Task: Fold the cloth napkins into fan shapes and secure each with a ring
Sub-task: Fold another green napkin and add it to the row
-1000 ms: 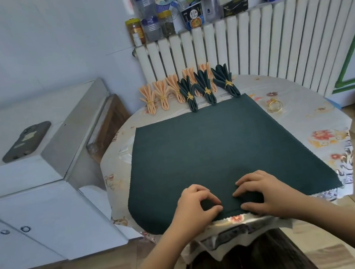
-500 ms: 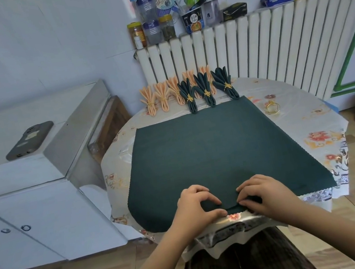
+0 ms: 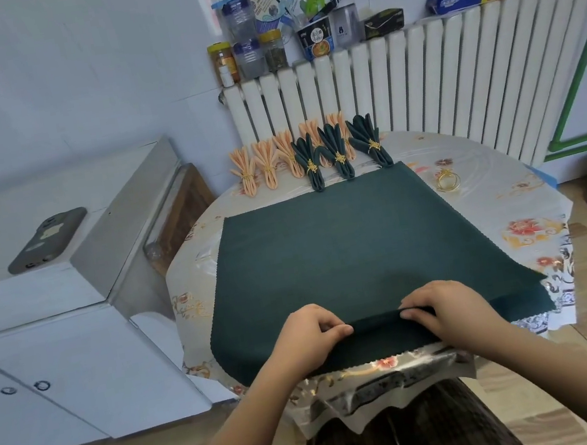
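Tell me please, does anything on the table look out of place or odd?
Nothing looks spilled or damaged. The only small thing: the far right corner of the flat green napkin lies over the tip of the rightmost folded green napkin. One gold ring lies loose beside it.

Perhaps eight folded napkins (image 3: 339,155), one ring (image 3: 448,180).

A plain dark green napkin (image 3: 358,250) lies on a glossy white tablecloth (image 3: 515,222) printed with red-and-gold flowers, with peach fans (image 3: 267,163), green fans (image 3: 338,153) and a gold ring (image 3: 448,180) at the far edge.
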Demonstrator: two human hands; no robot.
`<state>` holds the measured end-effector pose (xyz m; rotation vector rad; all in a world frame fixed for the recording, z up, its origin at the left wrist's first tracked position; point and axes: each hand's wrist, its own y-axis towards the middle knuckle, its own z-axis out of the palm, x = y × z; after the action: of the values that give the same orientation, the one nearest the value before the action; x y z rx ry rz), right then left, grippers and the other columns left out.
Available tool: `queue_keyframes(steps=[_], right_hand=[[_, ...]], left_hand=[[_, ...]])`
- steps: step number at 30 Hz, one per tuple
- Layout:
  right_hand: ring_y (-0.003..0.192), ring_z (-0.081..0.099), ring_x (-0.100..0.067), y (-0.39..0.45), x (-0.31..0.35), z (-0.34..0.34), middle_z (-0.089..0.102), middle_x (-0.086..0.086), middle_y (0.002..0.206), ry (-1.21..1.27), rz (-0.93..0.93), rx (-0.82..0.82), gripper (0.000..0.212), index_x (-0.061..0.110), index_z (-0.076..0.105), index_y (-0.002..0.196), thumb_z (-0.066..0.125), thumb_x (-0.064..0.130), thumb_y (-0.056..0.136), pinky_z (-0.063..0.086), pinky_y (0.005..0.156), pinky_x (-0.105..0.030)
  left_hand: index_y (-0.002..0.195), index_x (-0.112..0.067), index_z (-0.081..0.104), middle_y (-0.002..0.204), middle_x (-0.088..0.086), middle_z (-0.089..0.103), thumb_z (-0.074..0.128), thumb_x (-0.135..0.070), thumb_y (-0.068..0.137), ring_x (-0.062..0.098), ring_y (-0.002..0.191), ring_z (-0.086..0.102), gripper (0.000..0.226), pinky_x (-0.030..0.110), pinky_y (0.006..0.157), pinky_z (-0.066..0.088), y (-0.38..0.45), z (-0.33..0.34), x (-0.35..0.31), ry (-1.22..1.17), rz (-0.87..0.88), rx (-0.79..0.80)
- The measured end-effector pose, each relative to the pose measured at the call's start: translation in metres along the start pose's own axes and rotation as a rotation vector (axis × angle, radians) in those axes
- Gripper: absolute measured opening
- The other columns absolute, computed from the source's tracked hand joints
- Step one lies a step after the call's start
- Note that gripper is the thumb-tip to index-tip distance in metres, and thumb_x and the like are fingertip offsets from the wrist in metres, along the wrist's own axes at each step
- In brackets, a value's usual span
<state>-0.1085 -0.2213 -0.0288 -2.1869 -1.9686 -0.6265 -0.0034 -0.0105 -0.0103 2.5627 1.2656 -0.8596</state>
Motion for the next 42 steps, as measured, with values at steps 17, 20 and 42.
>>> queue_keyframes(steps=[17,20,42], right_hand=[[0.062,0.048,-0.003,0.040,0.007,-0.081,0.051,0.011,0.061,-0.116,0.098,0.481,0.037,0.030,0.049,0.057,0.054,0.035,0.093,0.036,0.058,-0.019],[0.064,0.051,-0.003,0.053,0.007,-0.088,0.057,0.011,0.065,-0.105,0.090,0.589,0.034,0.030,0.054,0.058,0.056,0.037,0.092,0.039,0.064,-0.020],[0.110,0.049,-0.017,0.246,-0.057,0.027,0.062,0.005,0.109,-0.313,0.178,-0.055,0.021,0.023,0.060,0.106,0.044,0.035,0.097,0.024,0.103,-0.030]], left_hand=[[0.064,-0.016,0.043,0.061,0.000,0.040,0.052,-0.041,0.096,0.012,0.056,0.038,0.041,0.028,0.064,0.032,0.010,-0.077,0.011,0.012,-0.036,0.356],[0.067,-0.017,0.052,0.062,-0.007,0.051,0.052,-0.037,0.097,0.008,0.056,0.047,0.036,0.024,0.065,0.039,0.017,-0.086,0.008,-0.011,-0.070,0.487],[0.106,-0.016,0.065,0.106,0.001,0.064,0.043,-0.024,0.099,0.022,0.094,0.059,0.024,0.030,0.081,0.039,0.195,-0.064,0.079,0.355,-0.230,-0.303]])
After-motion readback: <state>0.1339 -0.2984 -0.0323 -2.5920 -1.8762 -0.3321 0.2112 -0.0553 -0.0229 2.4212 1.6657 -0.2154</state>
